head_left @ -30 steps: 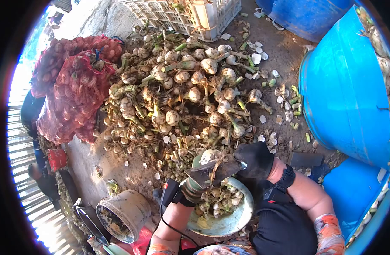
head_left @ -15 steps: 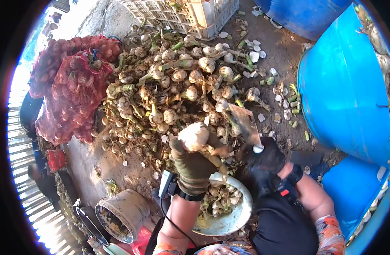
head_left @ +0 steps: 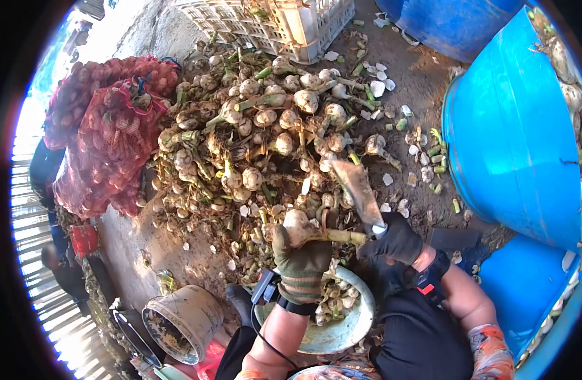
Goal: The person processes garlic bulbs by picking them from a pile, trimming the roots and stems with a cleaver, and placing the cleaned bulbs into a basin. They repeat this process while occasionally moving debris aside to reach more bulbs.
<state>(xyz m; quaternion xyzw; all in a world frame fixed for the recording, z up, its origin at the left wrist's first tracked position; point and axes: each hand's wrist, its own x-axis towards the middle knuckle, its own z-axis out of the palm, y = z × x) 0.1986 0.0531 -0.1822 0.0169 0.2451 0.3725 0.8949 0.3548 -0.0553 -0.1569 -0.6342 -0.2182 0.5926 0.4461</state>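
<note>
My left hand (head_left: 305, 269), in a striped knit glove, is closed around a large garlic bulb (head_left: 297, 228). The bulb's thick stem (head_left: 345, 237) points right, toward my other hand. Gripped in my dark-gloved right hand (head_left: 397, 240) is a cleaver (head_left: 357, 189) with a broad, dirty blade tilted up and to the left. Below my hands stands a pale round basin (head_left: 364, 320) with trimmed garlic in it. A big heap of garlic with stems and roots (head_left: 249, 117) lies just beyond them.
Red mesh sacks (head_left: 116, 126) bulge at the left. A whitish bucket (head_left: 192, 320) tilts at lower left. Behind the heap stands a plastic crate (head_left: 297, 31). Large blue tubs (head_left: 509, 126) line the right side. Stem cuttings (head_left: 438, 158) litter the floor.
My left hand has moved down and right, and the garlic it holds now lies sideways with its stem out. The cleaver has shifted slightly left and lower, its blade turned.
</note>
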